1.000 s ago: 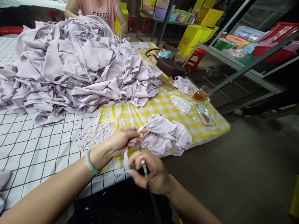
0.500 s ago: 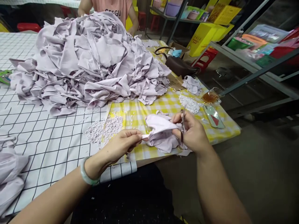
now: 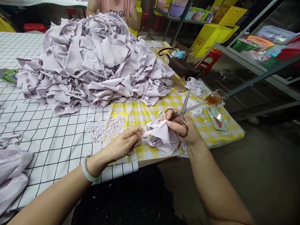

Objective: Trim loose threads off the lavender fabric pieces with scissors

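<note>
Between my hands stretches a pale lilac fabric piece, its upper edge drawn into a narrow fold. My left hand pinches the left end of that edge between thumb and fingers. My right hand pinches the edge farther right and also carries scissors, whose handle loops sit around its fingers. The scissor blades are spread and point away, clear of the fabric. The rest of the piece hangs down onto the yellow checked cloth. Left of it lie many tiny fabric snippets.
A large heap of lilac fabric covers the table's back. More fabric lies at left. On the right are white scraps, a phone, a cup of brown liquid and a dark bag. A person sits opposite.
My right hand has turned, so the scissors now point away with blades spread. Its fingers have moved left along the fabric edge. My left hand keeps its pinch.
</note>
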Action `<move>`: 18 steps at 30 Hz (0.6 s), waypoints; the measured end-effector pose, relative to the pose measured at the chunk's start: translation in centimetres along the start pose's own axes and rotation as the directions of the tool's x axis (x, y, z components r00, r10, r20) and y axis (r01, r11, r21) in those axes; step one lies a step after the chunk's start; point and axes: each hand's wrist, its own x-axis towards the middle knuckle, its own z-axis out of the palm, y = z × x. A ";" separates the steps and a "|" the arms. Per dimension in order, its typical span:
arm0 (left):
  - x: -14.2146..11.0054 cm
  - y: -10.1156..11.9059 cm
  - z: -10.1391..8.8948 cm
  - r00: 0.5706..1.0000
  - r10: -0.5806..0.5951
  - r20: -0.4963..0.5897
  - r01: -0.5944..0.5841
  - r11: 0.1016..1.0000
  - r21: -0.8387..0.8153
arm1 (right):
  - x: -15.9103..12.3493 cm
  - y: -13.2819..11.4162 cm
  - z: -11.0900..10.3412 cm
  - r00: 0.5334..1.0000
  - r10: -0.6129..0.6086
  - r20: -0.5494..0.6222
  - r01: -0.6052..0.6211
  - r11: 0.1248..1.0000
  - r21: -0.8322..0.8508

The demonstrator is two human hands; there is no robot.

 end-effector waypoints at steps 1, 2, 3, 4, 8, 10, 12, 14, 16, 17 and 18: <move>-0.1 0.0 0.1 0.999 0.044 0.007 -0.044 0.998 0.046 | 0.1 -0.3 0.0 1.000 -0.018 -0.021 0.018 1.000 0.022; -0.2 0.1 0.3 0.997 0.077 0.025 -0.078 0.995 0.062 | 0.2 -0.6 0.1 0.999 -0.032 -0.033 0.033 0.999 0.034; -0.3 0.2 0.4 0.994 0.096 0.046 -0.098 0.994 0.051 | 0.2 -0.9 0.2 0.998 -0.045 -0.041 0.046 0.998 0.039; -0.5 0.3 0.4 0.992 0.104 0.067 -0.106 0.994 0.026 | 0.2 -1.2 0.4 0.997 -0.060 -0.052 0.062 0.997 0.039; -1.5 1.4 0.5 0.986 0.154 0.063 -0.157 0.987 0.035 | -0.6 -2.6 0.5 0.981 -0.189 -0.049 0.191 0.981 0.034; -2.0 2.3 0.5 0.969 0.244 0.025 -0.245 0.960 0.135 | -1.5 -3.3 0.4 0.974 -0.208 0.092 0.201 0.976 0.082; -2.6 3.2 0.6 0.951 0.307 0.031 -0.306 0.926 0.221 | -2.1 -3.6 0.7 0.956 -0.145 0.256 0.126 0.988 0.089; -3.4 4.2 0.6 0.945 0.326 0.035 -0.322 0.903 0.286 | -2.3 -3.3 1.7 0.930 -0.008 0.368 0.014 1.000 -0.012; -4.3 5.0 0.6 0.938 0.345 0.033 -0.330 0.863 0.383 | -2.1 -2.6 3.0 0.889 0.134 0.437 -0.079 0.987 -0.142; -4.8 5.2 0.5 0.936 0.349 0.037 -0.329 0.835 0.441 | -1.8 -2.2 3.6 0.870 0.180 0.459 -0.105 0.977 -0.183; -5.1 5.3 0.4 0.939 0.342 0.041 -0.316 0.809 0.495 | -1.6 -1.8 4.2 0.872 0.190 0.451 -0.110 0.974 -0.197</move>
